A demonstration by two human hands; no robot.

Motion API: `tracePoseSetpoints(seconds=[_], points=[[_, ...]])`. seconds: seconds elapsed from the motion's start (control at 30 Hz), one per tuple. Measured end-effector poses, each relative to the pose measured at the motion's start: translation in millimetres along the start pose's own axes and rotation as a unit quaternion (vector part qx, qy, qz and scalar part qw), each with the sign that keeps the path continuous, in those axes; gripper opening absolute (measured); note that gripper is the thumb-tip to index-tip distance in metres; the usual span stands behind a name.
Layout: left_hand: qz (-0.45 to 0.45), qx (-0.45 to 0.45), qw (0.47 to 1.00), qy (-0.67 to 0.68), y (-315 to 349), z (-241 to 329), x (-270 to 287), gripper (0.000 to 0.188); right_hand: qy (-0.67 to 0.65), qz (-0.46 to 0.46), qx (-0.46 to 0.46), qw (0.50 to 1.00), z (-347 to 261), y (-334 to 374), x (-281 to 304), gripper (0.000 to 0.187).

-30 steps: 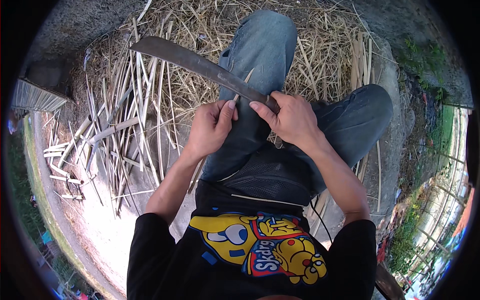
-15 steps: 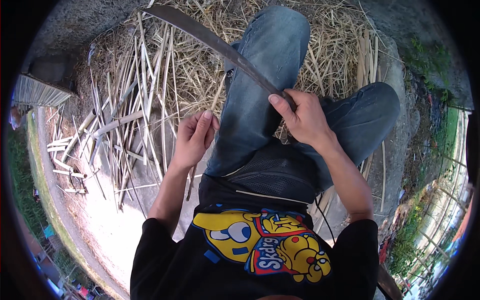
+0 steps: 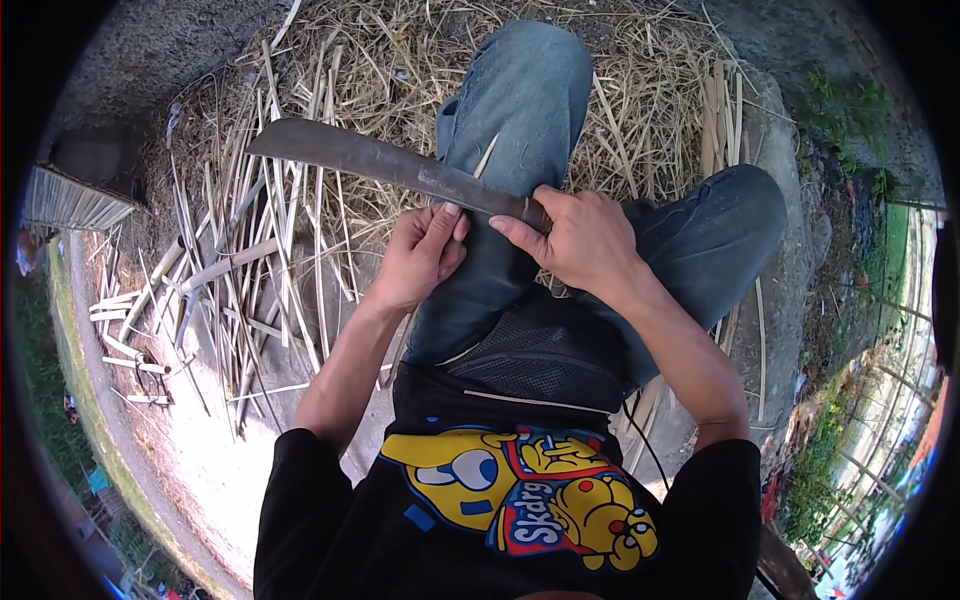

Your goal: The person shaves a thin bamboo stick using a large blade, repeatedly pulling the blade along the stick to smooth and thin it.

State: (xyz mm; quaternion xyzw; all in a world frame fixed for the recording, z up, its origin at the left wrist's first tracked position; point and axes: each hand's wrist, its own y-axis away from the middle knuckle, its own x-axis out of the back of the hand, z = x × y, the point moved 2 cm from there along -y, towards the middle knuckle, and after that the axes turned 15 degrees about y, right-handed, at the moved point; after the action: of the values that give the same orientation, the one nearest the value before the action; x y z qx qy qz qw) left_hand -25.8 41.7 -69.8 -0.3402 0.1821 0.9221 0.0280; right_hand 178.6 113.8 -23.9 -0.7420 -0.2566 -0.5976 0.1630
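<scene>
My right hand (image 3: 585, 238) is closed around the handle of a machete (image 3: 360, 158). Its long dark blade stretches leftward, nearly level, over my denim-covered left knee. Just below the blade, my left hand (image 3: 425, 252) is closed, thumb on top, pinching a thin bamboo strip (image 3: 487, 157). The strip's pale pointed end sticks out past the far side of the blade, above the knee. Where blade and strip cross, the blade hides the strip, so whether they touch is unclear. Both hands are close together over my lap.
Long split bamboo strips (image 3: 290, 250) lie heaped on the ground to the left, with short cut pieces (image 3: 135, 350) beyond. Straw-like shavings (image 3: 640, 110) cover the ground ahead. More flat strips (image 3: 722, 120) lie past my right knee. A thin strip (image 3: 535, 402) rests across my waist.
The machete blade has swung down from a steep slant to nearly level and now crosses the strip. My left hand has shifted right with the strip, closer to my right hand.
</scene>
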Motion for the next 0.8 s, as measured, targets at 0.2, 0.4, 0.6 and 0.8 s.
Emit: tracePoseSetpoints(seconds=[0.2,0.4,0.6,0.8], points=[[0.016,-0.031,0.994,-0.103,34,-14,11,0.042,0.016,0.035,-0.019,0.999,4,-2,1,0.075],[0.095,-0.049,0.982,-0.156,109,-44,59,0.044,0.007,0.017,0.000,1.000,11,3,5,0.078],[0.058,-0.131,0.984,-0.109,66,-7,31,0.041,-0.163,0.013,-0.005,0.986,3,15,26,0.068],[0.019,-0.106,0.980,-0.166,26,13,2,0.037,-0.187,-0.004,-0.051,0.981,3,19,33,0.063]])
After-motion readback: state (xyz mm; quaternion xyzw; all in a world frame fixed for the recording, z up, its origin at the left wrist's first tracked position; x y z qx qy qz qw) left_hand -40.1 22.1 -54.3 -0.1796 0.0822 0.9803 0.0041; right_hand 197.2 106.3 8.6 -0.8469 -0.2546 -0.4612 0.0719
